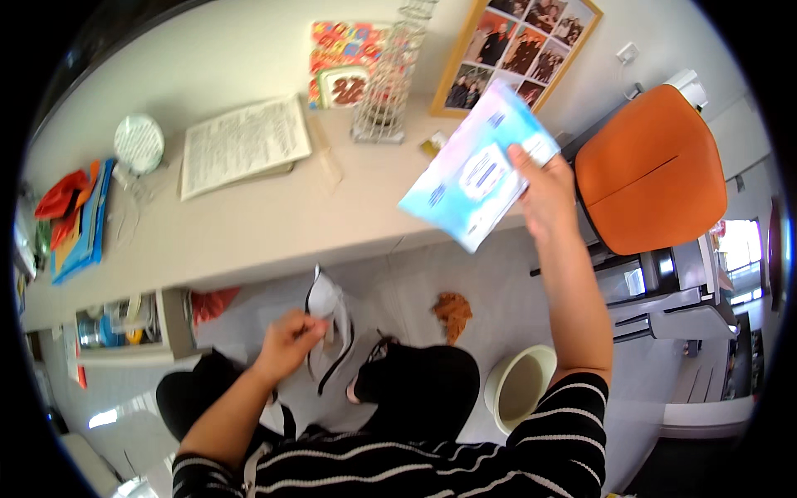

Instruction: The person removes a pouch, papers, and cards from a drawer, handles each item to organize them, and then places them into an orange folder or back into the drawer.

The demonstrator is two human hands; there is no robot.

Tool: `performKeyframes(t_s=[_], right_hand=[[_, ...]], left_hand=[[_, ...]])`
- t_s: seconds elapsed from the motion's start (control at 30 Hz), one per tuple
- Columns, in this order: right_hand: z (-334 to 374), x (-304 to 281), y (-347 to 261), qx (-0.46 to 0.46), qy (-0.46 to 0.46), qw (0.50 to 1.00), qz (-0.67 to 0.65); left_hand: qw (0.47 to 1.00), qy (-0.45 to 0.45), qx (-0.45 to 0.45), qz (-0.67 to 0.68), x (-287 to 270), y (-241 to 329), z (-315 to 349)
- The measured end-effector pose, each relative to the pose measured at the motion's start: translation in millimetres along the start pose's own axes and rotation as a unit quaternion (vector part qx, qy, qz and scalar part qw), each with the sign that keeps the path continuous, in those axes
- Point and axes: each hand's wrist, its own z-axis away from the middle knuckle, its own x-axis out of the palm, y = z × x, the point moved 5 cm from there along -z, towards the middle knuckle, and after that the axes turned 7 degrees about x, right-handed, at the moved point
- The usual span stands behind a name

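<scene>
My right hand (550, 187) grips the right end of a soft pastel pink-and-blue packet (452, 178) with a white label, held tilted above the desk's front edge. The thumb lies on its front, while the other fingers are mostly hidden behind it. Lower and to the left, my left hand (281, 344) is closed, thumb and fingers pinching a limp white-and-grey item with black edging (329, 297). That item hangs above the floor between the desk and my knees. Its exact kind cannot be made out.
On the desk (266, 228) are an open booklet (245, 143), a wire rack (388, 91), a photo frame (436, 104) and a round white device (139, 143). An open drawer (170, 324) juts out at left. An orange chair (652, 174), a bin (496, 390) and a brown crumpled cloth (452, 314) stand or lie rightward.
</scene>
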Motion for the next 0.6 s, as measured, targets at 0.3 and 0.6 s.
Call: performKeyframes(t_s=[0.3, 0.6], right_hand=[[158.9, 112.4, 119.1, 0.252, -0.019, 0.961, -0.110], [190.6, 149.3, 159.1, 0.227, 0.079, 0.945, -0.222]], left_hand=[[0.950, 0.018, -0.096, 0.295, -7.3, 38.3, 30.8], [0.961, 0.066, -0.090, 0.253, -24.3, 32.2, 49.0]])
